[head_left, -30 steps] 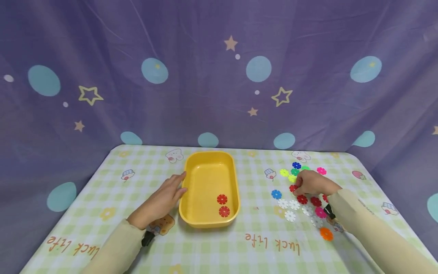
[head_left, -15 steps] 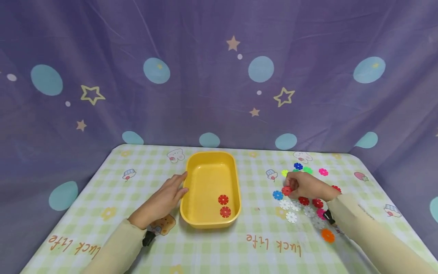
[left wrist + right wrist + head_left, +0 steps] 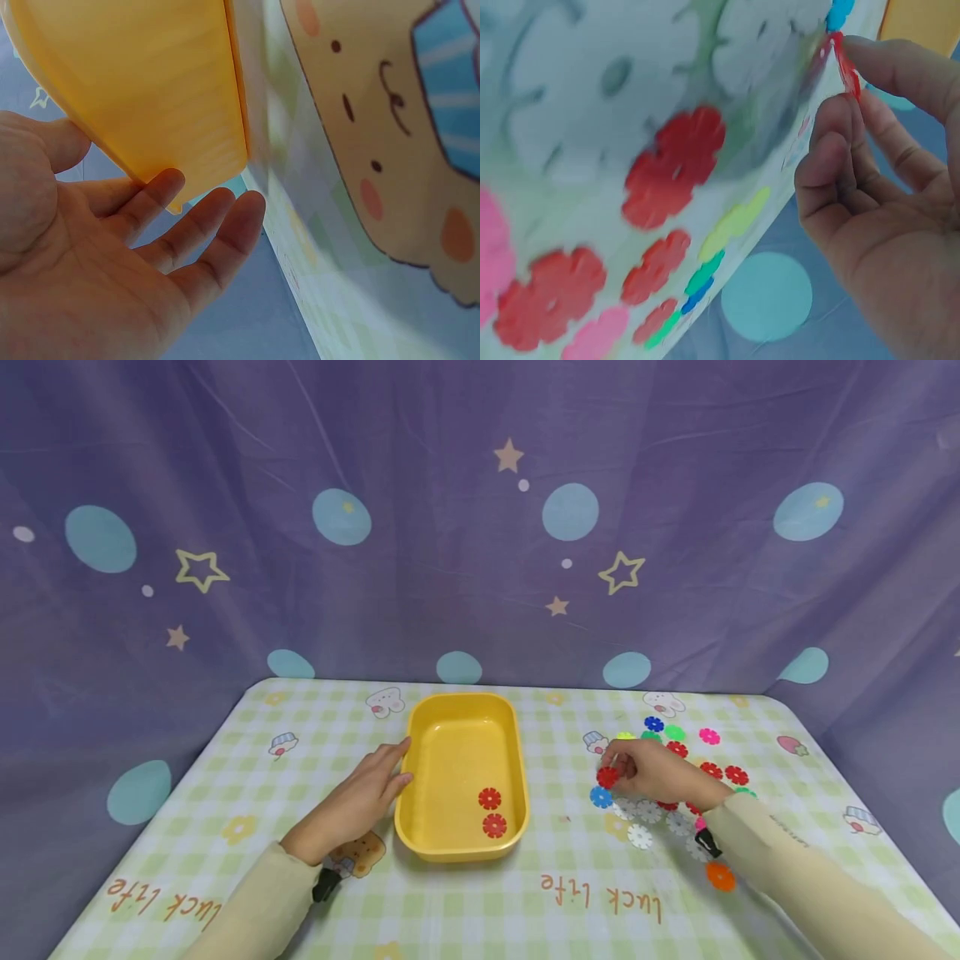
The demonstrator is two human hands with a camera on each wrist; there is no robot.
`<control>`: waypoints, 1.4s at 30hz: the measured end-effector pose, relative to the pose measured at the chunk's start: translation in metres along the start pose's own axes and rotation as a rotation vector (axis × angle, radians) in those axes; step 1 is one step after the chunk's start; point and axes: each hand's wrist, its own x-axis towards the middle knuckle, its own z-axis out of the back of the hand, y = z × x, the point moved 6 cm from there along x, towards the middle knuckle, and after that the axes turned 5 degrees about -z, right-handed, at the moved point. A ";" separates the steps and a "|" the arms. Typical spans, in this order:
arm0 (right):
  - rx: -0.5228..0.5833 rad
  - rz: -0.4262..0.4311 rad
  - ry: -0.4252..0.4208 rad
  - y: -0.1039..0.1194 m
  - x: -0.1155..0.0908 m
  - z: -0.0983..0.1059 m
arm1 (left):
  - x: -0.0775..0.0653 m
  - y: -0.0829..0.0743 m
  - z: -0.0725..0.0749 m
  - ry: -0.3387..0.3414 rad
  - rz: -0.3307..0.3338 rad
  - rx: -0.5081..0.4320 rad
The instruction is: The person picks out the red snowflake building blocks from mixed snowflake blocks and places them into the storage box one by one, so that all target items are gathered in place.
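A yellow plastic bin [image 3: 465, 752] stands left of the table's middle, with two red notched discs [image 3: 492, 812] inside it near the front right. My left hand [image 3: 360, 797] touches the bin's left rim with loosely extended fingers; the left wrist view has the thumb and fingertips [image 3: 244, 214] along the bin's side. Between thumb and fingers, my right hand [image 3: 648, 770] pinches a red notched plastic disc [image 3: 607, 777], also visible edge-on in the right wrist view. That hand hovers at the left edge of the scattered discs, just above a blue disc [image 3: 601, 797].
White discs [image 3: 640, 837], an orange disc [image 3: 721, 877], a pink disc [image 3: 709, 737] and several other coloured ones lie around and partly under the right arm. A checked cloth [image 3: 480, 910] covers the table. Behind it hangs a purple curtain [image 3: 465, 585].
My right hand has moved left with the red disc from among the other discs, uncovering several red ones behind it. The left hand stays at the bin's rim.
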 end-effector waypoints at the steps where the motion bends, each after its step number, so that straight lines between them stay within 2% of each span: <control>1: 0.008 -0.008 0.003 0.000 0.001 -0.002 | 0.000 0.000 0.000 0.002 0.002 -0.002; 5: 0.027 -0.036 0.013 0.002 0.007 -0.011 | -0.001 0.000 0.000 0.005 0.006 -0.010; 12: 0.018 -0.019 0.016 0.008 0.019 -0.020 | -0.001 -0.002 0.000 -0.004 -0.012 0.004; 22: -0.041 -0.088 0.107 0.020 0.030 -0.019 | -0.001 0.000 0.000 -0.009 -0.011 -0.012; 28: -0.043 -0.103 0.076 0.019 0.031 -0.026 | -0.001 0.001 -0.001 -0.006 0.007 -0.022; 32: -0.035 -0.036 0.008 0.026 0.032 -0.022 | 0.000 0.001 -0.002 0.001 0.007 -0.019; 35: -0.021 0.058 -0.068 0.038 0.035 -0.013 | 0.000 0.001 -0.001 0.000 0.003 -0.018; 39: 0.004 0.237 -0.167 0.069 0.040 0.000 | -0.001 0.001 0.000 -0.002 0.005 -0.021; 42: 0.017 0.356 -0.187 0.099 0.045 0.001 | -0.001 0.003 0.000 -0.002 0.011 -0.023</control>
